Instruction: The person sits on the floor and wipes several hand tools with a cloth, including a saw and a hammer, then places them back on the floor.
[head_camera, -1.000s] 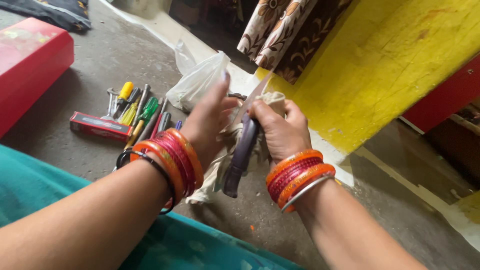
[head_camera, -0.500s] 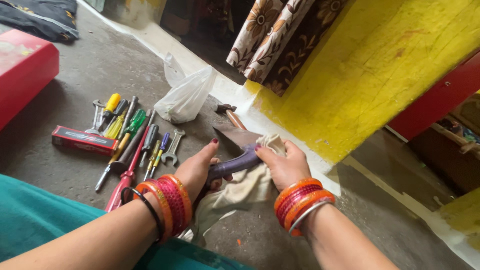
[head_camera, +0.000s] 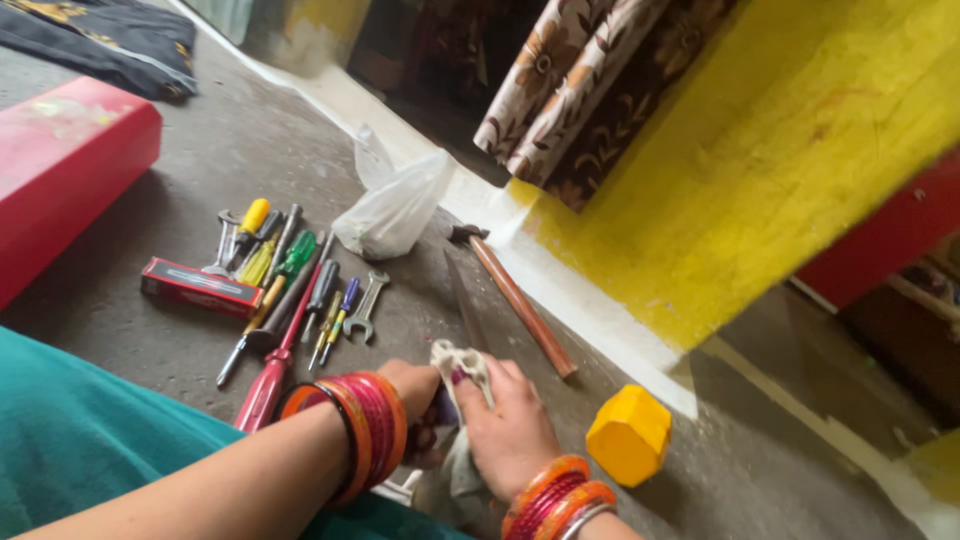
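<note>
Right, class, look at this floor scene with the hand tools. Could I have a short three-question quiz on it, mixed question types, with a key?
1. True or false: the left hand holds the yellow faceted plastic block.
2. What does the right hand grip? A) a crumpled pale cloth B) a green-handled screwdriver C) a steel spanner
3. Fill in: the thin white plastic bag lies next to the ____ of the brown wooden-handled hammer.

Key: 1. False: the block lies on the grey concrete floor, apart from both hands. 2. A. 3. head.
</note>
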